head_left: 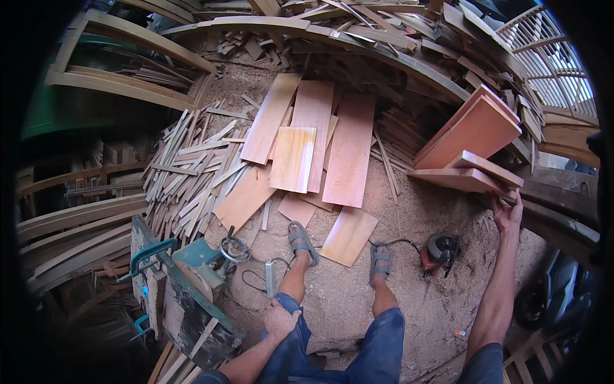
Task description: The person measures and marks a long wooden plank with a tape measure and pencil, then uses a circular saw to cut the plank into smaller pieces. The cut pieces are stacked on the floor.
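My right hand (507,214) grips the near end of two pinkish wooden boards (464,178), stacked at an angle on the right, its fingers partly hidden beneath them. Behind them more reddish boards (483,131) stand tilted. My left hand (281,320) rests open over my left leg just above the knee, holding nothing. Several flat boards (345,147) lie overlapping ahead of my feet, with a shorter yellowish board (291,160) on top and another board (347,237) between my sandals.
At left stand a bench machine with a handwheel (235,251) and blue clamps (150,253). A circular saw (440,249) and cord lie right of my foot. Loose offcuts (185,166), timber piles (83,217) and a wooden frame (128,86) surround the sawdust-covered floor. A motorbike (553,294) stands at right.
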